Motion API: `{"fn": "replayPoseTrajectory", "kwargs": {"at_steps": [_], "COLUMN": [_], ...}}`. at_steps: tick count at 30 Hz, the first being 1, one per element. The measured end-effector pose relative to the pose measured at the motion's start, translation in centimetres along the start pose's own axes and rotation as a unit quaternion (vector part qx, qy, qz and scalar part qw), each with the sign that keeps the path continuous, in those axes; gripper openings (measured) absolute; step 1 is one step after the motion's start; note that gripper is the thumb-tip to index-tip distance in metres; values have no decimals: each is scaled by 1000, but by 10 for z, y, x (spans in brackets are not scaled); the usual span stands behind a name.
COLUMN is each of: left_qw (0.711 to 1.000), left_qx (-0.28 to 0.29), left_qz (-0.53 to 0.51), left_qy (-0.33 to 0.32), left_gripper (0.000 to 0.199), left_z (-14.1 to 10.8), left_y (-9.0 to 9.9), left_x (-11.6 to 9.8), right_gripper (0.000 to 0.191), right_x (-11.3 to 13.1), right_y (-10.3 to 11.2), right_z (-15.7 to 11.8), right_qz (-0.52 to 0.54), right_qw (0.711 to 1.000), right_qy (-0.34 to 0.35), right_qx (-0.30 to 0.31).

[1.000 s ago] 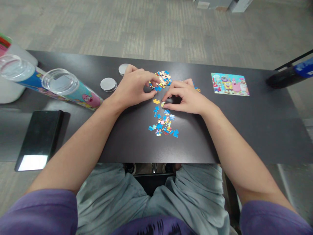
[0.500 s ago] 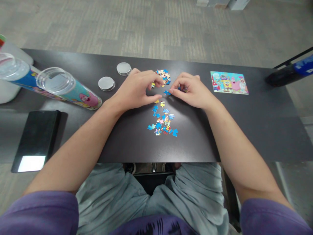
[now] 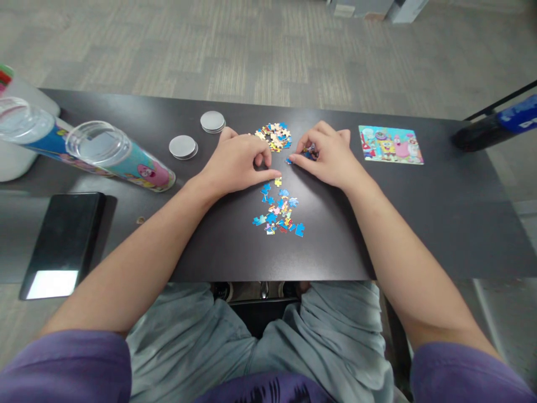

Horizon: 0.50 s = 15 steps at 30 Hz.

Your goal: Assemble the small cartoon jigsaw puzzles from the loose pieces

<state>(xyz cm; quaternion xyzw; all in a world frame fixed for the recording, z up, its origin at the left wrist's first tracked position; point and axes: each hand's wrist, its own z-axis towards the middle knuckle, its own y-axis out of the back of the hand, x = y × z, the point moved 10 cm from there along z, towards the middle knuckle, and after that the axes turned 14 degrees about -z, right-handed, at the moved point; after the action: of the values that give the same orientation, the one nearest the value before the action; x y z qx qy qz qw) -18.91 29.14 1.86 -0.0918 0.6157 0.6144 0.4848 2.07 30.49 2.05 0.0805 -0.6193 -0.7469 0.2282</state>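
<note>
Small jigsaw pieces lie on the dark table in two groups. A round pile of pieces (image 3: 273,136) is at the back, between my hands. Nearer to me is a loose scatter of mostly blue pieces (image 3: 279,212). My left hand (image 3: 241,161) has its thumb stretched toward a yellow piece (image 3: 278,182) at the top of the scatter; its fingers are curled but apart from the thumb, and nothing shows between them. My right hand (image 3: 321,151) pinches a small blue piece (image 3: 288,160) at its fingertips, and more pieces (image 3: 311,151) show under its curled fingers.
A cartoon picture card (image 3: 391,145) lies at right on the dark table (image 3: 444,218). Grey discs (image 3: 183,146) (image 3: 212,121), a clear-topped cartoon tube (image 3: 121,157), another tube (image 3: 39,131) and a black tablet (image 3: 62,243) are at left. A dark blue-labelled object (image 3: 495,126) is at far right.
My left hand has moved slightly toward me, its fingers drawn back from the pile. More of the round pile shows. The piece at my right fingertips has turned, and less of it shows.
</note>
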Motion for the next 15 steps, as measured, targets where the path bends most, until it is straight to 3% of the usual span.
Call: {"fn": "replayPoseTrajectory", "kwargs": {"at_steps": [9, 11, 15], "left_qw": [999, 999, 999], "left_qx": [48, 40, -41], "left_qz": [-21, -19, 1], "left_qy": [0, 5, 13], "left_gripper": [61, 56, 23], "left_z": [0, 0, -1], "left_y": [4, 9, 25], "left_x": [12, 14, 16], "right_gripper": [22, 22, 34], "right_x": [-37, -30, 8], "right_y": [6, 9, 3], "right_z": [0, -1, -5], "right_qz": [-17, -25, -36], "right_qw": [1000, 999, 996], "right_qy": [-12, 5, 85], "right_qx": [-19, -36, -13]}}
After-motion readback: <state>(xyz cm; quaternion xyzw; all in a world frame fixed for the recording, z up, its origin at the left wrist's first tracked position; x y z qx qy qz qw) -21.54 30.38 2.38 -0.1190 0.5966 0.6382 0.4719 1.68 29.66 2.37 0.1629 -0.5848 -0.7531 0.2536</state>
